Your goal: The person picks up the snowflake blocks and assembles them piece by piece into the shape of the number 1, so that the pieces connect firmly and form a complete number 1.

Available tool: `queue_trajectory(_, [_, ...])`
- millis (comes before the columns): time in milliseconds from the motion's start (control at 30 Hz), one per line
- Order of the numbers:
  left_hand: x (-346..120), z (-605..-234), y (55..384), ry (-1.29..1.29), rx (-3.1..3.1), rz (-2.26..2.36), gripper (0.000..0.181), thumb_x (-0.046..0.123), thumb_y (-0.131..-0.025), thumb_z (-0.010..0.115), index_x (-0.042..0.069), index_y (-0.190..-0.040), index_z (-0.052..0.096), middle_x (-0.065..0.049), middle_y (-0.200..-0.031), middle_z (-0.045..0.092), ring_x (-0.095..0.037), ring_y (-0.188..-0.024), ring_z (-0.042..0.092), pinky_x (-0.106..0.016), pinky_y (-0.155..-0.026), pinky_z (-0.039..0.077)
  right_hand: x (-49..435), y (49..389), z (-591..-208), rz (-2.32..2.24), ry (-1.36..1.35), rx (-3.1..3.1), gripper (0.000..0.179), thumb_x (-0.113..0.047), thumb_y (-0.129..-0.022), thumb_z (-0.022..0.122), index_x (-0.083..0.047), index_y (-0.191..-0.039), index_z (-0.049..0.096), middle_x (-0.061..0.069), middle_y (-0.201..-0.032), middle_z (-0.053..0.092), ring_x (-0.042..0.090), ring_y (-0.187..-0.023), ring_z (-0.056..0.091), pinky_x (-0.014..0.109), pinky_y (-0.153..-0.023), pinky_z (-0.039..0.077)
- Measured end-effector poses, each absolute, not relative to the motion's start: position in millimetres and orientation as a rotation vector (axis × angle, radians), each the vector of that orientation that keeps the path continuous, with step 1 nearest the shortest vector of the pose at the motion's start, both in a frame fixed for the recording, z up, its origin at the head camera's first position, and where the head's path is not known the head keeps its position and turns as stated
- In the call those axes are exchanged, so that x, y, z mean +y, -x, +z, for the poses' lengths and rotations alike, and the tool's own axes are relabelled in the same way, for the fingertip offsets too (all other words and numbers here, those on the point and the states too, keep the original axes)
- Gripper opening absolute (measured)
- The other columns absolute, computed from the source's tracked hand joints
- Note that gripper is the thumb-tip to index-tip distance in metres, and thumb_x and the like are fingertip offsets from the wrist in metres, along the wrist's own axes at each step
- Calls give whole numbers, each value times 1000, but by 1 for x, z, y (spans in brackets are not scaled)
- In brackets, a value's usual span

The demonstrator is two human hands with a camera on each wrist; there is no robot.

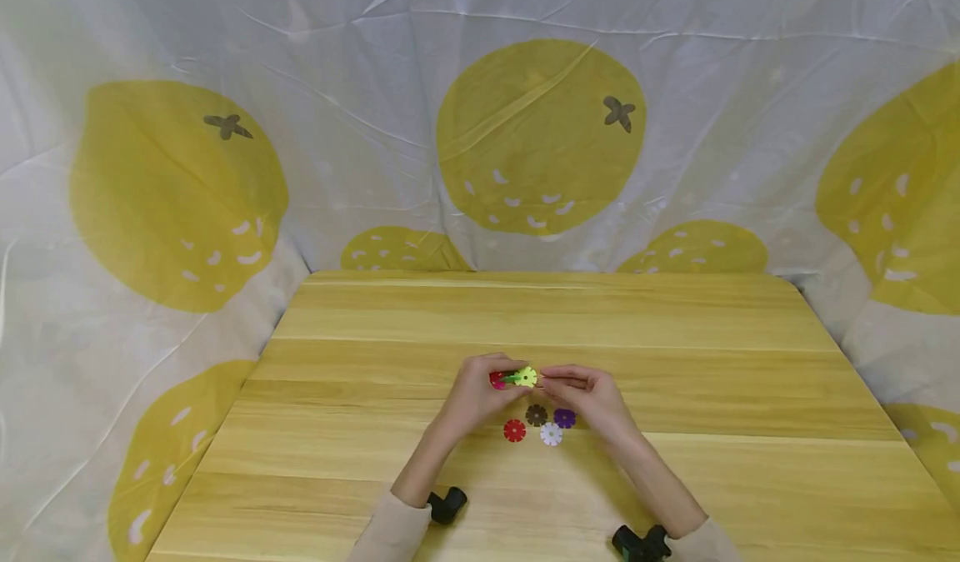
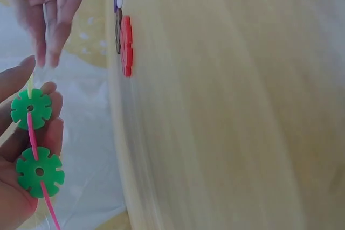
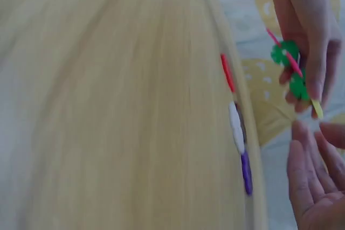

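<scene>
My left hand (image 1: 480, 391) holds a short chain of slotted plastic flower discs above the table. Along the chain, pink discs (image 2: 32, 136) alternate with green discs (image 2: 51, 175), and a yellow disc (image 1: 531, 371) sits at the end toward the right hand. The pink and yellow discs show edge-on in the left wrist view. My right hand (image 1: 588, 395) is just beside the yellow end, its fingers extended and the thumb apart from them in the right wrist view, with nothing visible between them.
Below the hands, a red disc (image 1: 514, 438), a brown disc (image 1: 530, 417), a white disc (image 1: 551, 440) and a purple disc (image 1: 571, 418) lie close together on the wooden table (image 1: 360, 429). A lemon-print cloth (image 1: 360, 128) hangs behind the table and along its sides.
</scene>
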State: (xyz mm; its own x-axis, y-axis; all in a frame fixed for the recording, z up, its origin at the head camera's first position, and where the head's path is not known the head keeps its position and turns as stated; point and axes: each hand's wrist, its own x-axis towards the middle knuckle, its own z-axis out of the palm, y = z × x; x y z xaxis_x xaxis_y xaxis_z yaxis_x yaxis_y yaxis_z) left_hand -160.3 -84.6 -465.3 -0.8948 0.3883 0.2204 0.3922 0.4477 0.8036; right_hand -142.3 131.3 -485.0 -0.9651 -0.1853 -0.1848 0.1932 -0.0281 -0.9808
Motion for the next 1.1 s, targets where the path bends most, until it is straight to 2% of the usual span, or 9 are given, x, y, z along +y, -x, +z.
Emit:
queue_trajectory(133, [-93,-465,160,650,-2708,-1508,33,10,-85,85,3,-116,78,-8,-106,78,-21,-95,71,-20,-80,57,149,143,-486,-1952,94,2075,41,-11,-96,73,7,-132,64,22,-126,72,25,-112,74,26,-92,60])
queue_trajectory(267, [-100,-466,160,611,-2735,-1501,33,11,-84,86,3,-115,78,-7,-109,78,-20,-101,71,-21,-85,57,165,144,-486,-1860,135,2127,43,-11,-95,74,10,-132,63,26,-129,70,28,-112,74,25,-91,60])
queue_trajectory(567, [-110,-466,161,621,-2756,-1485,31,11,-85,85,5,-115,79,-7,-108,78,-23,-103,72,-20,-82,56,181,147,-488,-1617,367,2226,36,-5,-93,75,11,-125,68,28,-118,72,16,-94,72,23,-80,61])
queue_trajectory(833, [-113,-467,161,647,-2757,-1519,31,12,-85,86,4,-114,79,-8,-106,78,-16,-89,67,-17,-64,45,180,150,-491,-1604,427,2228,32,3,-88,76,11,-118,71,27,-112,74,15,-85,66,20,-71,57])
queue_trajectory(1000, [-114,-465,160,627,-2787,-1549,32,11,-85,86,5,-115,79,-7,-106,78,-12,-81,59,-16,-61,44,179,150,-492,-1507,489,2314,34,-2,-84,82,5,-116,74,21,-101,72,14,-83,62,20,-71,53])
queue_trajectory(1100, [-114,-465,160,655,-2804,-1547,32,12,-84,86,5,-115,79,-8,-105,78,-11,-80,60,-16,-63,48,177,151,-492,-1447,541,2377,32,-3,-81,85,2,-111,77,17,-95,69,12,-79,58,20,-69,51])
